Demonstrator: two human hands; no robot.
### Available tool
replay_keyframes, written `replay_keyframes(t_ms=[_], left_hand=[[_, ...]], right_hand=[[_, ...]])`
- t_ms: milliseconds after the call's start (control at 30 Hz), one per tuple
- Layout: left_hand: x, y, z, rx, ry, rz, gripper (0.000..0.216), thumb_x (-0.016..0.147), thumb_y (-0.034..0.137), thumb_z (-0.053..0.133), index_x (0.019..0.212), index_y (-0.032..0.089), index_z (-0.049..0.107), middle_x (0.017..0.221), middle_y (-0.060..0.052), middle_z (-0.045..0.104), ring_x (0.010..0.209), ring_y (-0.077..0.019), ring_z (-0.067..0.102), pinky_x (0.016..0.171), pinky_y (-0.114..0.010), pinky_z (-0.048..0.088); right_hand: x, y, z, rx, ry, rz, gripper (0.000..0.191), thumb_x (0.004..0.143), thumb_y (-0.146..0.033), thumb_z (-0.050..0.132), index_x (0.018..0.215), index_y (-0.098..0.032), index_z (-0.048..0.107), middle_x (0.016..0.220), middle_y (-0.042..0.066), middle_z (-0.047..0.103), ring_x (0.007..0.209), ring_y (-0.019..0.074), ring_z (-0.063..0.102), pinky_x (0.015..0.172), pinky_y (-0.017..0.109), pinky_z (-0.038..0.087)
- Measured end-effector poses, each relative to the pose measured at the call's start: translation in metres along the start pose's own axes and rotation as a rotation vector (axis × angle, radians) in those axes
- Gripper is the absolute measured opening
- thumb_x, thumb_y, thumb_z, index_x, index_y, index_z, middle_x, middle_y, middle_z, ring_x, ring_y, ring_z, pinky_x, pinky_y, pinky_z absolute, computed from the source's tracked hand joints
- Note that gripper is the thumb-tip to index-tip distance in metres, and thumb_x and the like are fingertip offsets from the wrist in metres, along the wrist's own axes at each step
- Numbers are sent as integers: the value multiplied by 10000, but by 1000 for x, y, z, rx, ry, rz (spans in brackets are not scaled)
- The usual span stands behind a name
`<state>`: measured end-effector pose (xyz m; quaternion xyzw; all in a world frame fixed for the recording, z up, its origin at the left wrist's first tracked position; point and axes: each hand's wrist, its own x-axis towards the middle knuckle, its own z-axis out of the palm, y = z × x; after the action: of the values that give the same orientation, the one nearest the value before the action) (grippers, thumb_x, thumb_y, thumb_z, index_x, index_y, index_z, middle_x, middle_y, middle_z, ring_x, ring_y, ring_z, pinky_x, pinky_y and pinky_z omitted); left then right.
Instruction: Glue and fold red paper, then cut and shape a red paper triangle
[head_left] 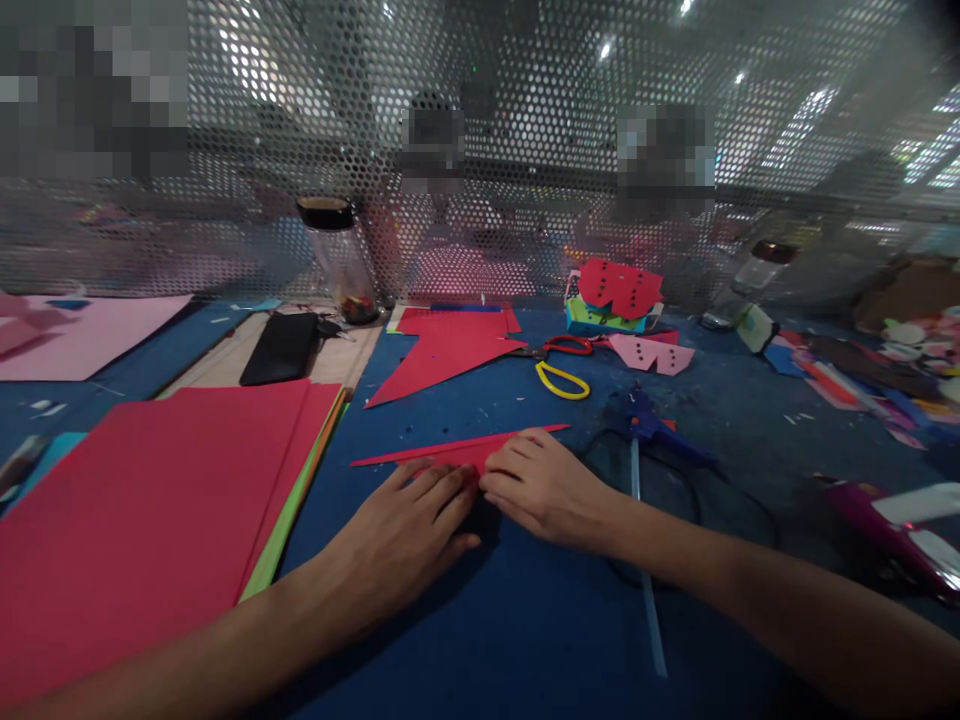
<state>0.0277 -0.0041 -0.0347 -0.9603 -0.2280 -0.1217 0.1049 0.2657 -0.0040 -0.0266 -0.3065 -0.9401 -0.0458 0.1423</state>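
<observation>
A long thin strip of red paper [450, 450] lies on the blue table top [525, 620], pointing left and right from under my fingers. My left hand [409, 525] rests flat on it, fingers stretched forward and close together. My right hand [536, 485] lies beside the left, fingers curled down with the tips pressing the same strip. Both hands touch at the middle of the paper. The part of the strip under my fingers is hidden.
A stack of red sheets [150, 510] over green ones lies at the left. Behind are a cut red sheet [446, 355], red and yellow scissors [561, 365], a blue glue gun [649, 425], a black phone [281, 348], a jar [341, 258] and a perforated metal screen [525, 150].
</observation>
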Motion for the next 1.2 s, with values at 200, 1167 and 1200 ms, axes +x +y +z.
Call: replay_keyframes(t_ms=[200,1167,1200], left_hand=[[2,-2,-2,-56,-29,-12,347,1036,382,476,1197,117,632,1216,-135,673,1098,-310,621,954,-463,464],[-1,-15,-1,-213,-27,-67,311,1051,348,465,1220,147,633,1209,-113,686,1113,-254,630,950,-427,512],[-1,-15,-2,-214,-23,-66,309,1049,350,469,1219,152,634,1210,-111,688,1113,-251,634,952,-423,514]], right_hand=[[0,0,-1,-18,-10,-16,246,1057,-276,430,1064,-172,653,1034,74,684,973,223,571,913,405,396],[-7,13,0,130,50,-13,230,1037,-267,480,1037,-140,672,1036,91,712,969,198,609,892,370,437],[-7,13,0,135,54,-13,227,1036,-263,482,1037,-141,673,1035,90,713,970,195,612,893,369,439]])
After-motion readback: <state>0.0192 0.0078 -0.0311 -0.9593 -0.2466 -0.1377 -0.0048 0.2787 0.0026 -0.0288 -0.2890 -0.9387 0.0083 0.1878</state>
